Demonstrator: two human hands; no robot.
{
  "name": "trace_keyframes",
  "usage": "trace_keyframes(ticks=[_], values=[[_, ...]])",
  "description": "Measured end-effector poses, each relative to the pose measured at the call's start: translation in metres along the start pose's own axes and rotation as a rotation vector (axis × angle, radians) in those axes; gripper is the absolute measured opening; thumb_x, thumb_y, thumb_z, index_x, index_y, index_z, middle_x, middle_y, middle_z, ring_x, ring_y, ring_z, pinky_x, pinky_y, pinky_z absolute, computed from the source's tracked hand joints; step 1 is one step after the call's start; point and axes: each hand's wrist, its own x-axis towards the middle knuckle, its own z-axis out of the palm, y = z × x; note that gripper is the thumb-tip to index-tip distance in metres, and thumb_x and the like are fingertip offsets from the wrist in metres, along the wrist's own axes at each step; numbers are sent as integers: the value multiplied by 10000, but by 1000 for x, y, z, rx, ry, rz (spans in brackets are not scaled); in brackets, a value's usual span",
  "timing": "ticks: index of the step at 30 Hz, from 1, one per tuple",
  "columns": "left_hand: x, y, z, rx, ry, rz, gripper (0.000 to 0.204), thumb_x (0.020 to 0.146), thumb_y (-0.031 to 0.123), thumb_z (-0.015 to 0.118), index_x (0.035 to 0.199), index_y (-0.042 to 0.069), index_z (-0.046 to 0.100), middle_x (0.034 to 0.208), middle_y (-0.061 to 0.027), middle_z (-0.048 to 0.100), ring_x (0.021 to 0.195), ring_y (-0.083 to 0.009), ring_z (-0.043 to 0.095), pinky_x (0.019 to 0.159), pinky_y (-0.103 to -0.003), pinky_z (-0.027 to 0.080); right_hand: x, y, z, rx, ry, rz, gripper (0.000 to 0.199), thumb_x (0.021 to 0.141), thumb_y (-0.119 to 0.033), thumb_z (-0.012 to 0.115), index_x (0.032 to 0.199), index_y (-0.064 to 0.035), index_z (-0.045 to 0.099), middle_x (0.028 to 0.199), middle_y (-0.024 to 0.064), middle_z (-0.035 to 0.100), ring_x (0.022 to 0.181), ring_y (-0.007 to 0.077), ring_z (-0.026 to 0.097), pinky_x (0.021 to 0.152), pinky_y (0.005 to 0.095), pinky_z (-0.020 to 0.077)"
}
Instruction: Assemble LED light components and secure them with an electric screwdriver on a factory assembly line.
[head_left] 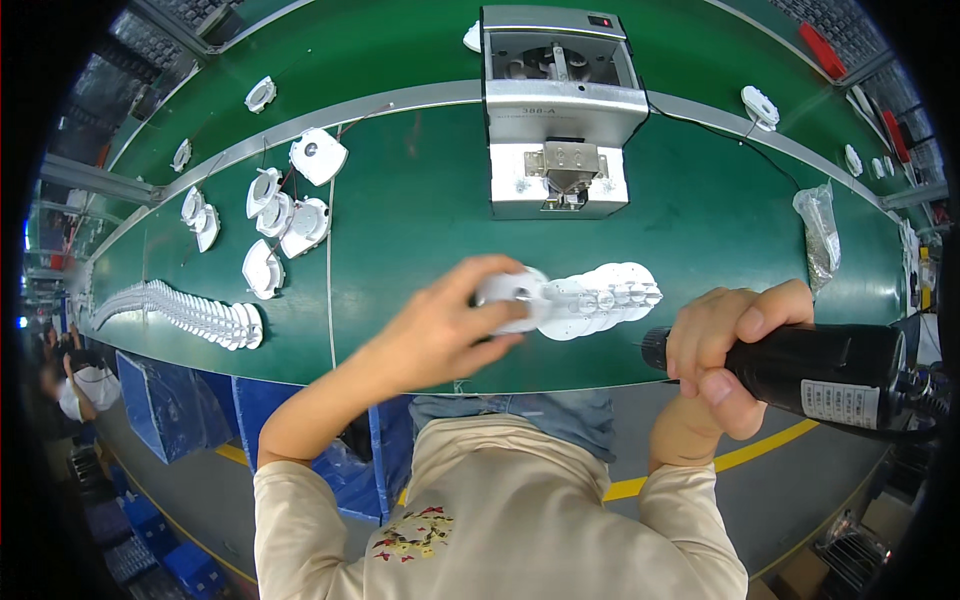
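Observation:
My left hand (pixel 455 325), slightly blurred, has its thumb and fingers around a round white plastic part (pixel 528 292) with a hole in its middle. This part is at the left end of an overlapping row of white plastic discs (pixel 632 290) on the green bench; whether it touches them I cannot tell. In my right hand (pixel 725 350) is a black electric screwdriver (pixel 825 365), gripped near its front. Its tip points left, just above the bench's near edge, and a cable leaves its back end.
A grey screw feeder machine (pixel 565 120) stands at the back centre. Several white parts with thin wires (pixel 305 228) lie to the left, beyond a long stacked row of white pieces (pixel 195 318). A clear plastic bag (pixel 820 235) lies at right. Behind runs a green belt (pixel 400 50) carrying more white parts.

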Motion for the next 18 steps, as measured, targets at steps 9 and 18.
trace_keyframes(ticks=[9, 18], values=[[10, 18, 42, 98, 68, 69, 289, 695, 140, 765, 968, 122, 673, 1129, -87, 570, 1053, -296, 593, 777, -375, 539, 6, -3, -17, -12, -153, 3, 416, 684, 70, 637, 1012, -43, 408, 616, 47, 511, 453, 142, 504, 437, 282, 442], [12, 20, 47, 174, 71, 103, 291, 670, 147, 752, 954, 125, 695, 1126, -74, 591, 1065, -290, 579, 742, -360, 523, 5, -4, -21, 53, -132, 3, 428, 663, 101, 679, 996, -32, 445, 636, 66, 520, 480, 158, 484, 441, 285, 419]])
